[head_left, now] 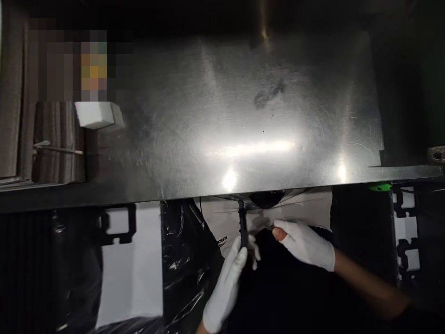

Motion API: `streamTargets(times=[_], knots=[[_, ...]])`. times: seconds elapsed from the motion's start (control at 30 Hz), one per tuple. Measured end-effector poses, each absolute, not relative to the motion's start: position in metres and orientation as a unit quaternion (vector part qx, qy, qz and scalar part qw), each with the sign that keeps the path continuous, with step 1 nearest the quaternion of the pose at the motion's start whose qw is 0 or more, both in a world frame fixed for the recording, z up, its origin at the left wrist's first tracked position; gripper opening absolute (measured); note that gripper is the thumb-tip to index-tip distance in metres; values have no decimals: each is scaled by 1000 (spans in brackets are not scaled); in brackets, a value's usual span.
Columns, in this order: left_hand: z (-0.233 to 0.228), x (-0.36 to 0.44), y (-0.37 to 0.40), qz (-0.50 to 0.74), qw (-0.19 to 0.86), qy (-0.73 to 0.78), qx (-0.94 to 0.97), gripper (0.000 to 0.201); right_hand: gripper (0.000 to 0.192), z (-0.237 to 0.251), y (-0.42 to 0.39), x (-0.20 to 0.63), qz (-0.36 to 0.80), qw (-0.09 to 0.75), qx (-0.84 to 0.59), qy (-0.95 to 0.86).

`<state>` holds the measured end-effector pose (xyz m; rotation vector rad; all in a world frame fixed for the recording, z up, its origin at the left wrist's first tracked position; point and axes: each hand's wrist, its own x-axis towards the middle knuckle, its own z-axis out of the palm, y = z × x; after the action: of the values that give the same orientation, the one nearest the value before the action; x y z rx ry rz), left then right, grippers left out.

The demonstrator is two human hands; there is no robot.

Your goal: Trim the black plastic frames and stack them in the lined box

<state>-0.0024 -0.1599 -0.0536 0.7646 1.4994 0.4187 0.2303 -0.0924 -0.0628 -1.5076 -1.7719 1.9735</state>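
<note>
My left hand (226, 285), in a white glove, is closed around a narrow black part (243, 225) that stands lengthwise, close to the table's front edge. Some of its gloved fingers show on the far side of the part. To the right, my right hand (304, 243) wears a white glove with the thumb tip bare. Its thumb and forefinger are pinched together, and what they hold is too small to make out. The two hands are apart, below the table edge and in front of my dark clothing.
A scratched metal table (181, 153) spans the view ahead. Stacked cardboard sheets (59, 139) and a white block (95, 115) stand at its left. Black plastic bagging (184, 260), a black frame-like part (132, 222) and a green item (380, 187) lie below the edge.
</note>
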Motion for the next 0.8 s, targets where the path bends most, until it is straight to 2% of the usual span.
streamTargets(times=[0.1,0.2,0.27,0.47,0.63,0.8], knots=[[-59,0,-158,130,592,675,421,40,41,-61,-98,232,637,5,-467,-613],[-66,9,-160,58,487,708,507,34,40,-57,-105,222,605,-79,-457,-647],[-68,12,-162,18,454,704,546,32,40,-54,-107,216,576,-127,-461,-664],[-69,13,-168,-42,356,690,628,30,40,-49,-103,210,545,-172,-460,-679],[-70,15,-169,-84,328,690,640,29,40,-47,-102,205,522,-198,-466,-686],[-69,19,-169,-103,353,704,608,30,41,-45,-103,200,537,-218,-484,-655]])
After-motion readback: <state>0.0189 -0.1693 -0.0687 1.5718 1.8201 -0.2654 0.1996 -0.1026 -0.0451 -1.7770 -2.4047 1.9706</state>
